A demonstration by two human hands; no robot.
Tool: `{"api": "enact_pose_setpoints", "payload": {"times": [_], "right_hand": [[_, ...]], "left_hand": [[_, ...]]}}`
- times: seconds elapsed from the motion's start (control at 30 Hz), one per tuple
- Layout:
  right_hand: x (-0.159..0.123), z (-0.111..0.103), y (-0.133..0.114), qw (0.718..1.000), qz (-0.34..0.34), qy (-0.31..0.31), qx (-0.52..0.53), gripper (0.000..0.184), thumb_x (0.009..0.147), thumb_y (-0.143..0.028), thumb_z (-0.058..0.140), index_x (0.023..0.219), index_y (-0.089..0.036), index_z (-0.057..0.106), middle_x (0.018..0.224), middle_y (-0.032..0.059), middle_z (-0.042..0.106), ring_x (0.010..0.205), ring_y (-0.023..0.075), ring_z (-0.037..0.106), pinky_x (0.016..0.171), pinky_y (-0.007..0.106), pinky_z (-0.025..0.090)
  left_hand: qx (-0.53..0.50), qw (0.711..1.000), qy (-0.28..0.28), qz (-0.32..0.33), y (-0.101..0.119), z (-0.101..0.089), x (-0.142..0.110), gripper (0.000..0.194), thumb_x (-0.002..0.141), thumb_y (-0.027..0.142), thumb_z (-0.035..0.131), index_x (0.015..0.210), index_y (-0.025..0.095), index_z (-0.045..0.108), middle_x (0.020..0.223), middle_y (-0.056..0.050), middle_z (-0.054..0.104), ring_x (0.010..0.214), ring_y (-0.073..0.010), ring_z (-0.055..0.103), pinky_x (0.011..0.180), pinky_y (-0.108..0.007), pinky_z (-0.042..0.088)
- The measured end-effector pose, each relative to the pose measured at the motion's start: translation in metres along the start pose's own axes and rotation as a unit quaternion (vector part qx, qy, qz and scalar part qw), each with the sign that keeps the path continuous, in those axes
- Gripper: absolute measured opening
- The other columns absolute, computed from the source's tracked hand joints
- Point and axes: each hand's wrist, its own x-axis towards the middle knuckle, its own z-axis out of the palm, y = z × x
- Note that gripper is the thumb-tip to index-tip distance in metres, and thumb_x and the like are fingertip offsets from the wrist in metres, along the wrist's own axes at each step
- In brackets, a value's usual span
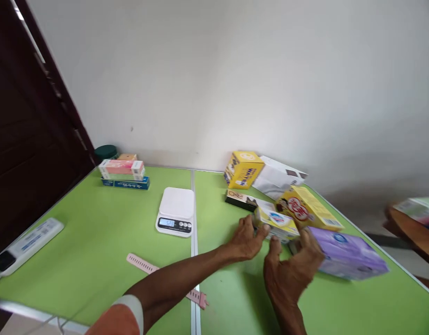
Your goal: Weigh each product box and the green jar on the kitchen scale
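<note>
In the head view, my left hand (247,239) has fingers clamped on the left end of a small yellow-and-white box (279,225); my right hand (293,265) clamps its right end. Just beyond my left fingers lies a black-and-cream box (240,200); right of my right fingers, a purple pack (350,252).

Slotted pink strap (142,264), long white labelled device (35,242) farther left, dark door (26,102) beyond
</note>
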Motion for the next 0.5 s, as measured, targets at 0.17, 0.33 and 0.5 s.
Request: {"api": "enact_pose_setpoints", "payload": {"times": [0.17,0.33,0.5], "right_hand": [[0.01,0.014,-0.043,0.998,-0.038,-0.012,0.041,0.055,0.105,-0.037,0.06,0.157,-0.02,0.054,0.145,0.0234,0.064,0.136,0.0438,0.059,0.105,0.071,0.053],[0.011,0.061,-0.107,0.978,-0.049,-0.134,0.155,0.039,0.107,-0.041,0.055,0.132,-0.015,0.069,0.13,0.0207,0.071,0.123,0.0351,0.068,0.107,0.061,0.055],[-0.001,0.131,-0.185,0.879,0.069,-0.371,0.29,0.059,0.098,-0.063,0.063,0.14,-0.021,0.063,0.146,0.0188,0.064,0.129,0.0348,0.066,0.108,0.057,0.056]], "left_hand": [[-0.031,0.997,0.045,0.059,0.017,-0.072,-0.021,0.087,0.098,0.071,0.056,0.165,0.017,0.041,0.166,-0.023,0.046,0.152,-0.0382,0.049,0.126,-0.054,0.04],[0.016,0.914,0.347,0.21,0.028,-0.209,-0.049,0.065,0.103,0.065,0.052,0.15,0.02,0.055,0.151,-0.019,0.06,0.14,-0.0306,0.06,0.123,-0.05,0.045],[0.1,0.741,0.644,0.159,-0.011,-0.367,-0.069,0.07,0.102,0.062,0.057,0.153,0.016,0.047,0.163,-0.023,0.044,0.159,-0.0308,0.038,0.134,-0.047,0.025]]}}
